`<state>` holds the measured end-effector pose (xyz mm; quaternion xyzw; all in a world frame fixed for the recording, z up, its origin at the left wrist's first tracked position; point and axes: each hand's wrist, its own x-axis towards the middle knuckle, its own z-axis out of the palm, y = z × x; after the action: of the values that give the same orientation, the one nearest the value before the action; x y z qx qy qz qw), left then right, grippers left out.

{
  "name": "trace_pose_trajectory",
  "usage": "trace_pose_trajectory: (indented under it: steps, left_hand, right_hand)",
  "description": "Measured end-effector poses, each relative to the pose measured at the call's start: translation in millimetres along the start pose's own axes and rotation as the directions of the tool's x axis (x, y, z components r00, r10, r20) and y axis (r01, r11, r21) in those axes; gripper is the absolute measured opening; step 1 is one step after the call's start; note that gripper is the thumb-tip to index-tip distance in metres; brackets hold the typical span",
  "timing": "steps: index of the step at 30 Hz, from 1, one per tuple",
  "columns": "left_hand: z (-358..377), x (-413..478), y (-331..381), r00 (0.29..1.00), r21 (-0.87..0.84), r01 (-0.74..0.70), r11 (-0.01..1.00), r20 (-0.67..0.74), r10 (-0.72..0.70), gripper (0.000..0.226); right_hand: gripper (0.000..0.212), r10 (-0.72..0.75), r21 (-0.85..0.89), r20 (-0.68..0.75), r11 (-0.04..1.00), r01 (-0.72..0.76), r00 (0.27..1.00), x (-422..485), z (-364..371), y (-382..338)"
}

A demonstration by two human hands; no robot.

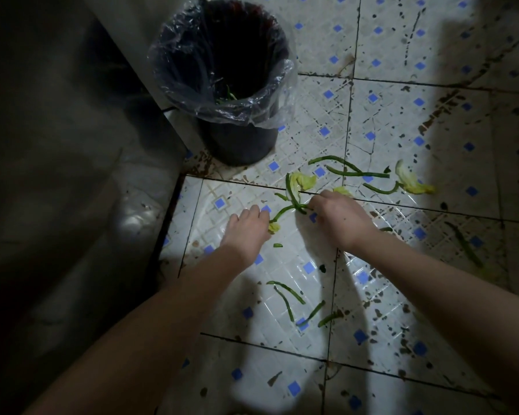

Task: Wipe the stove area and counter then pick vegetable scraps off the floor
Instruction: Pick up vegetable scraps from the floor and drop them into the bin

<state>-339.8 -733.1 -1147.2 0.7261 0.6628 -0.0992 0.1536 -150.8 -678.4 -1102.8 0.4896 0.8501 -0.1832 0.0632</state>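
Head view: floor-pickup step. Right hand [339, 218] pinches crossed green strips [292, 196] mid-floor; left hand [246, 227] curls over a yellow leaf bit [274, 227], grip unclear. More scraps [286, 296] lie near and far right. Next, likely: lift the handful and drop it in the lined bin [237, 139], far left.

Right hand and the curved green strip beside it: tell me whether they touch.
Touching. Head view: fingertips of the right hand pinch the end of the green strip.
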Motion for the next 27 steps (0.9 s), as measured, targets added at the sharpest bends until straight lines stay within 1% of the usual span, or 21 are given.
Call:
trace_pose_trajectory:
  steps: [5, 10, 12, 15, 17, 20, 21, 23, 27]
  left_hand:
    - [2, 2, 3, 1.0, -0.003, 0.0, 1.0, 0.023, 0.0, 0.026]
    - [-2, 1, 2, 1.0, 0.015, -0.017, 1.0, -0.006, 0.017, 0.034]
    - [-7, 2, -3, 1.0, 0.025, -0.002, 1.0, -0.016, 0.002, 0.035]
    - [-14, 4, -12, 0.998, 0.027, 0.051, 0.998, -0.036, -0.05, 0.027]
    - [-17, 3, -20, 0.997, 0.017, 0.07, 0.997, -0.037, -0.069, 0.023]
    - [-19, 0, -29, 0.995, -0.003, 0.093, 0.996, -0.035, -0.093, 0.025]
    - [-19, -1, -32, 0.994, -0.008, 0.104, 0.995, -0.032, -0.104, 0.026]
    - [-18, -2, -35, 0.993, -0.009, 0.118, 0.993, -0.02, -0.119, 0.028]
    - [-16, -8, -38, 0.992, -0.014, 0.128, 0.992, -0.018, -0.128, 0.028]
  right_hand:
    - [0.024, 0.012, 0.017, 0.014, 1.0, -0.013, 1.0, 1, 2, 0]
    - [0.023, 0.018, 0.054, -0.007, 0.998, -0.018, 1.0, 8, 5, -3]
    - [0.025, 0.024, 0.097, -0.006, 0.995, -0.023, 1.0, 13, 8, -7]
    - [0.025, 0.021, 0.1, -0.019, 0.995, -0.019, 1.0, 25, 15, -15]
    - [0.031, 0.028, 0.103, -0.025, 0.994, -0.025, 0.999, 34, 19, -21]
    - [0.055, 0.059, 0.129, -0.013, 0.99, -0.057, 0.998, 46, 22, -25]
    - [0.06, 0.072, 0.132, 0.002, 0.989, -0.072, 0.997, 49, 23, -25]
    - [0.062, 0.093, 0.129, 0.029, 0.987, -0.096, 0.995, 52, 26, -25]
    - [0.053, 0.095, 0.087, 0.028, 0.991, -0.097, 0.995, 53, 30, -24]
